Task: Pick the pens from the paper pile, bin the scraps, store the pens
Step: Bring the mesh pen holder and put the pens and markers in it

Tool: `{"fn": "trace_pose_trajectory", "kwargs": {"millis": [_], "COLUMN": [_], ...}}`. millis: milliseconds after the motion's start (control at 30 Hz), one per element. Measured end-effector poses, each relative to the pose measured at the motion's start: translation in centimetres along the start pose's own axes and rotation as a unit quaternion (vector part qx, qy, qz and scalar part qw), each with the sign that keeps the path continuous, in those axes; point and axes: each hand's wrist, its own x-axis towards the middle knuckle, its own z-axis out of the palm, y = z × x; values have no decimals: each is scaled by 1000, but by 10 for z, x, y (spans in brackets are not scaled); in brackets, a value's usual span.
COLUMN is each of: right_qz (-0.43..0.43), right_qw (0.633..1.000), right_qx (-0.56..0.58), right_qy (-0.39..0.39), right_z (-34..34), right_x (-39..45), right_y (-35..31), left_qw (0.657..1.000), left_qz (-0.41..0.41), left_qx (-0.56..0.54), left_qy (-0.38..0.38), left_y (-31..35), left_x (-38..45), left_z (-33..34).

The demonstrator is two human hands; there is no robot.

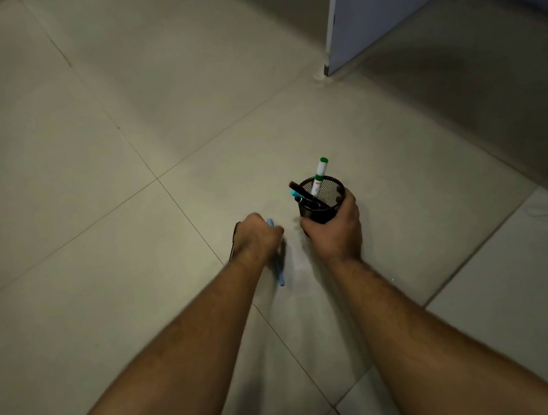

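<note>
Head: black mesh pen holder, seemingly part-filled.

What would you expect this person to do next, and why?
Probably lift the left hand over and drop its pens into the cup. That hand grips a blue pen and something dark; the right hand holds the mesh cup, which already has a green marker in it and room left.
</note>
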Motion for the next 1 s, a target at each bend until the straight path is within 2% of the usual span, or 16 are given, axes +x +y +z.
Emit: {"fn": "trace_pose_trajectory", "kwargs": {"millis": [100,200,300,400,533,600,633,700,800,933,967,1000], "right_qz": [-13,-12,-5,9,10,11,8,-1,-3,0,-4,-7], "right_qw": [1000,1000,1000,997,993,994,994,995,996,998,998,998], "right_qx": [-3,-5,-14,-48,-70,-73,-71,-62,-52,-37,-32,-27], "right_qy": [-6,-4,13,67,90,86,85,79,66,59,58,54], "right_z": [-1,0,2,1,0,1,2,5,7,5,5,4], "right_x": [-1,-2,0,2,4,3,3,1,1,2,2,1], "right_y": [2,2,2,-2,-5,-7,-8,-10,-13,-11,-10,-9], "left_qw": [997,998,994,954,896,875,874,894,920,888,888,906], "left_qz": [6,-1,-6,43,135,163,173,191,209,161,138,114], "left_qx": [77,65,-94,-282,-403,-444,-448,-404,-329,-418,-418,-378], "left_qy": [-5,-1,49,95,129,101,77,42,38,109,131,151], "left_y": [-14,-17,-5,16,52,66,69,72,67,48,38,24], "left_x": [-5,-4,-1,-2,-19,-29,-33,-37,-39,-28,-20,-12], "left_z": [13,11,-7,-36,-71,-74,-70,-56,-37,-44,-46,-46]}}
